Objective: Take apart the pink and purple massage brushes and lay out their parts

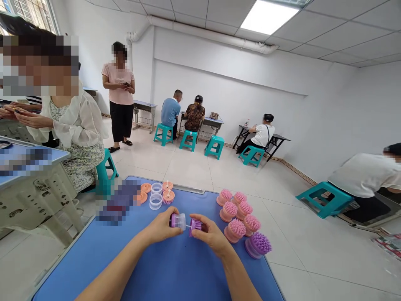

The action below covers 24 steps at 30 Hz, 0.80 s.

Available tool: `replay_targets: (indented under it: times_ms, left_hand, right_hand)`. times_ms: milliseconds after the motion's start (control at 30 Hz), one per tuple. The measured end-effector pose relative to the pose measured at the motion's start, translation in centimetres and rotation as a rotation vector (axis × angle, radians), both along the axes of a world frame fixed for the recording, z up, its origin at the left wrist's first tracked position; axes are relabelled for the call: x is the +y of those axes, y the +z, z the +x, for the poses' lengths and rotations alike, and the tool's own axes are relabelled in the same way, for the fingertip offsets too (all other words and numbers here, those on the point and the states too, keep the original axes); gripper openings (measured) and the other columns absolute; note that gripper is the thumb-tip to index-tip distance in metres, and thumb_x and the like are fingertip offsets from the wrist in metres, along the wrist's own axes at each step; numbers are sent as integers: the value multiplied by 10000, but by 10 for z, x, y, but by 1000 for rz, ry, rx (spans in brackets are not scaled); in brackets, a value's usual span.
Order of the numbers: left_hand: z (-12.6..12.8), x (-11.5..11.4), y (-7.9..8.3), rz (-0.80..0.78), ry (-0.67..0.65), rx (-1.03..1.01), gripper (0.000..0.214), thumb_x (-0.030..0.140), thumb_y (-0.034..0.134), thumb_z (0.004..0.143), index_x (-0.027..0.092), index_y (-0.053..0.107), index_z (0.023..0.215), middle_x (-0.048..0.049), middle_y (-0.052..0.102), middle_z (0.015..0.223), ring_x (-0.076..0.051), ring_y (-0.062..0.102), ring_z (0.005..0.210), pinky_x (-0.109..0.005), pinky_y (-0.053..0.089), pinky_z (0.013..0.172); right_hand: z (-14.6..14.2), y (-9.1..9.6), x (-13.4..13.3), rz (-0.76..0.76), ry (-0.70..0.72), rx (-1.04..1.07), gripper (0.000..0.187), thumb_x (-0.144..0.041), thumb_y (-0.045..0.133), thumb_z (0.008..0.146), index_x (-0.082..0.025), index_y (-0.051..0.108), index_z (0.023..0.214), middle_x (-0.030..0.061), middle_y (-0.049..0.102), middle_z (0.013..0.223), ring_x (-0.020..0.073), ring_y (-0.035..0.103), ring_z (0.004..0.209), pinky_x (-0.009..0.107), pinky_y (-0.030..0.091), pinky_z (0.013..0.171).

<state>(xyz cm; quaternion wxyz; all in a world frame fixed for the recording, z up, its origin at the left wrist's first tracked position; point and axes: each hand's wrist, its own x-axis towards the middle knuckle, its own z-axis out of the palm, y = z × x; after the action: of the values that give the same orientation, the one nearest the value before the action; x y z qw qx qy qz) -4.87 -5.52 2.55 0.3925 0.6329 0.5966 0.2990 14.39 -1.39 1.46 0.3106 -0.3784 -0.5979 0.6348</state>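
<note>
Over the blue table, my left hand [163,228] grips a clear plastic cup with a purple base [178,221], lying on its side. Facing it, my right hand [210,234] pinches a purple bristled brush head [195,226]. A thin white stem [187,227] bridges the gap between these two parts. To the right stand several pink bristle brushes [235,229] and one purple bristle brush [258,244]. Beyond my left hand lie orange discs [145,187], clear rings [156,201] and orange bristled heads with white stems [168,196].
The blue tabletop [175,271] has a raised far edge. A blurred dark item [117,202] lies at its left. Close by on the left, a person [78,125] sits at another desk [34,167]. Others sit on green stools [326,198] along the wall, and one person [120,92] stands.
</note>
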Motion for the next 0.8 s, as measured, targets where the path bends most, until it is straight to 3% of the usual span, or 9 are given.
replay_targets:
  times_ms: [167, 333, 500, 667, 800]
  left_hand:
    - [-2, 1, -1, -4, 35, -69, 313, 362, 566, 660, 196, 455, 900, 43, 473, 724, -126, 450, 651, -222, 361, 566]
    - [-3, -1, 4, -36, 5, -363, 478, 287, 593, 620, 178, 453, 1064, -8, 527, 895, -144, 476, 785, -241, 398, 689]
    - [-6, -4, 13, -74, -19, -448, 343, 206, 590, 580, 173, 534, 916, 22, 513, 791, -127, 447, 718, -229, 372, 639]
    - [-2, -15, 22, -160, -268, -602, 383, 213, 696, 524, 176, 596, 892, 41, 508, 715, -104, 418, 656, -204, 347, 588]
    - [6, -23, 29, -177, -493, -640, 423, 327, 774, 504, 180, 639, 877, 36, 529, 703, -103, 426, 633, -211, 364, 578]
  right_hand:
    - [-2, -1, 1, 10, -58, 48, 378, -309, 746, 568, -202, 621, 908, -21, 553, 713, 141, 540, 659, 274, 445, 627]
    - [-4, -9, 5, 30, -110, 108, 348, -308, 753, 574, -190, 549, 830, 5, 580, 787, 141, 552, 704, 264, 455, 653]
    - [-10, -19, 8, 109, -164, 129, 357, -323, 775, 538, -199, 488, 710, 36, 605, 908, 171, 575, 771, 290, 477, 685]
    - [-19, -28, 9, 241, -232, 78, 311, -342, 743, 588, -201, 492, 706, 66, 623, 989, 201, 594, 828, 328, 480, 741]
    - [-39, -28, 10, 377, -240, -9, 226, -264, 704, 597, -210, 492, 652, 84, 617, 1051, 245, 585, 915, 370, 458, 793]
